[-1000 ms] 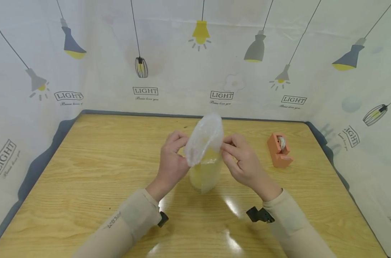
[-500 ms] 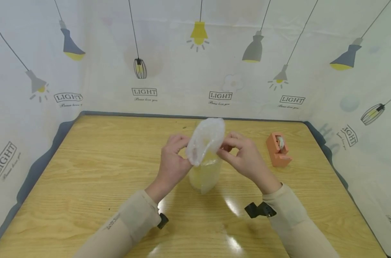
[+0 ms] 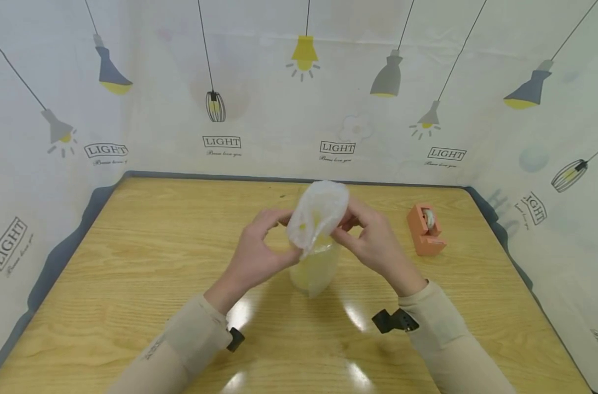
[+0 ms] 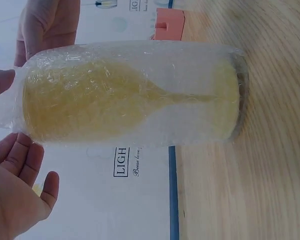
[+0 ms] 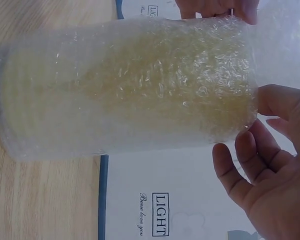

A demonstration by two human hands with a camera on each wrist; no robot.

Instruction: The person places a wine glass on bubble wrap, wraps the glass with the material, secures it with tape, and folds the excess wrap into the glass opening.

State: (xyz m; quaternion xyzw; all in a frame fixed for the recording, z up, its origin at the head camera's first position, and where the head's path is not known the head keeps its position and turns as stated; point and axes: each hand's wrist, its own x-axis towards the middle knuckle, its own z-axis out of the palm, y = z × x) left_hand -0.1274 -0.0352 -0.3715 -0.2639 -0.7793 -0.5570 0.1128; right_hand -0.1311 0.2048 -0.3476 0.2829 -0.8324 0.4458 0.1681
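Upright on the wooden table (image 3: 190, 241) stands an amber stemmed glass (image 4: 85, 100), rolled inside clear bubble wrap (image 3: 318, 210). Through the wrap its bowl, thin stem and round pale base (image 4: 222, 100) show in the left wrist view. The wrap reaches past the rim as a loose white sleeve, bent over at the top. My left hand (image 3: 254, 249) holds that loose end from the left, thumb on one side and fingers on the other. From the right, my right hand (image 3: 373, 241) pinches the same sleeve by its edge, fingertips partly hidden behind the plastic.
An orange tape dispenser (image 3: 425, 230) with a roll of clear tape sits at the back right of the table. A pale printed curtain (image 3: 279, 109) rises behind the table and along both sides.
My left hand has lowered and spread its thumb away from the fingers along the sleeve. The right hand has shifted slightly inward, and the sleeve's top leans further over toward the person.
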